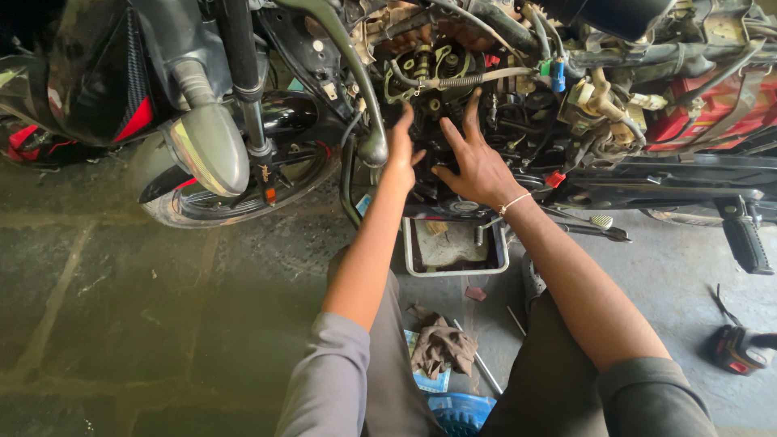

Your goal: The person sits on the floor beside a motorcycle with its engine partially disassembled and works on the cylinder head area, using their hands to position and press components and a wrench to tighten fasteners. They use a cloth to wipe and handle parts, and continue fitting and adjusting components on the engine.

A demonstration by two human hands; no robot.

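A stripped motorcycle stands in front of me with its engine (437, 77) exposed, showing the open top end, hoses and cables. My left hand (400, 150) reaches up against the left side of the engine block, fingers pointing up. My right hand (473, 162) lies spread flat on the dark engine casing, fingers apart, a thin white band on its wrist. Neither hand visibly holds a tool. What the fingertips touch is lost in the dark metal.
A shallow metal tray (409, 251) sits on the floor under the engine. A dirty rag (443, 346) and a long metal rod (486, 371) lie between my knees. The front wheel (243, 198) and a mudguard are at left, a footpeg (745, 239) and a small red-black tool (738, 350) at right.
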